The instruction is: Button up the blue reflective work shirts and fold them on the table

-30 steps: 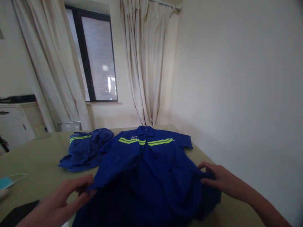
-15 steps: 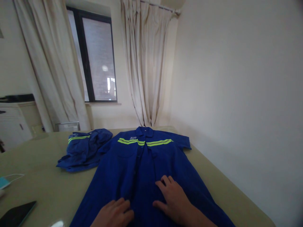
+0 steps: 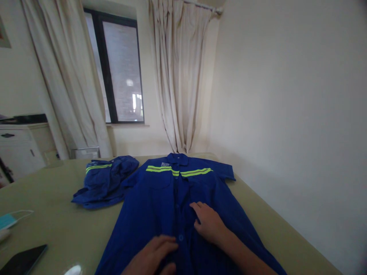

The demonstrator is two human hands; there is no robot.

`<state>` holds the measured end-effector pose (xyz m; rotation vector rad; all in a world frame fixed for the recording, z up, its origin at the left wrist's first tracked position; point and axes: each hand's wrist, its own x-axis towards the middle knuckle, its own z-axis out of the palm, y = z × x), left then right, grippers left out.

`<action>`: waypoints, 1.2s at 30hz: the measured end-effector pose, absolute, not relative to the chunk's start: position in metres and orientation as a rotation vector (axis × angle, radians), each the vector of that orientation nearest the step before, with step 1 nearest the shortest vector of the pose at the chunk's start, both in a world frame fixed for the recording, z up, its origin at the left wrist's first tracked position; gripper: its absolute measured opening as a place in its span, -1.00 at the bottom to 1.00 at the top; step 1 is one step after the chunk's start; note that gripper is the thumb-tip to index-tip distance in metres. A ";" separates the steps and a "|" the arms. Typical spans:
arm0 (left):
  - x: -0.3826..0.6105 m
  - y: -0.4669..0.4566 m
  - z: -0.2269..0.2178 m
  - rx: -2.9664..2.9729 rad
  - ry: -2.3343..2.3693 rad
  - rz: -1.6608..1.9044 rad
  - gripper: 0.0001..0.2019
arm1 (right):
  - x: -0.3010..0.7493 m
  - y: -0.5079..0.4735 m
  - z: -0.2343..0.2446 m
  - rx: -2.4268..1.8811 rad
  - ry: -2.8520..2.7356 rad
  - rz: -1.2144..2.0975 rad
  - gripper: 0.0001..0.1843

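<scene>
A blue short-sleeved work shirt (image 3: 155, 214) with yellow-green reflective chest stripes lies front up on the table, collar at the far end. Its buttoned front edge runs down the middle, with a button showing near my left hand. My left hand (image 3: 155, 254) rests on the lower front beside that edge, fingers stretched and thumb apart. Farther up, my right hand (image 3: 209, 223) lies on the other front panel with its fingers spread and slightly bent. The shirt's lower end is out of view.
A second blue garment (image 3: 104, 183) lies bunched on the table (image 3: 65, 225) left of the shirt. A dark phone-like device (image 3: 24, 259) and a light-blue face mask (image 3: 8, 220) are at the near left. The wall (image 3: 286, 114) borders the table's right side.
My left hand has moved right and its fingers have straightened. The left front panel has shifted toward the middle, showing a button. My right hand has slid slightly up the shirt.
</scene>
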<state>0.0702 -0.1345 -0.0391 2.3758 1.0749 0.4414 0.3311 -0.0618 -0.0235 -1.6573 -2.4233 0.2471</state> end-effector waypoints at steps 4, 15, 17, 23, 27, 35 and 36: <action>0.078 -0.104 -0.045 2.421 1.589 0.363 -0.33 | 0.337 -0.037 -0.019 -1.647 -2.412 0.283 -0.45; 0.078 0.009 -0.063 2.453 1.826 0.290 -0.29 | 0.322 -0.019 0.019 -1.195 -2.030 0.838 -0.44; 0.071 0.021 -0.061 2.461 1.807 0.283 -0.31 | 0.319 -0.034 0.002 -1.331 -2.129 0.753 -0.26; 0.060 0.031 -0.064 2.486 1.781 0.277 -0.33 | 0.333 -0.042 -0.051 -1.361 -2.324 0.583 0.12; 0.063 0.017 -0.066 2.479 1.808 0.290 -0.32 | 0.367 0.002 -0.053 -1.282 -2.333 0.628 0.10; 0.081 -0.022 -0.071 2.455 1.895 0.428 -0.39 | 0.377 0.060 -0.053 -1.322 -2.350 0.455 -0.09; 0.083 -0.024 -0.070 2.469 1.867 0.464 -0.41 | 0.374 0.058 -0.052 -1.321 -2.344 0.377 -0.13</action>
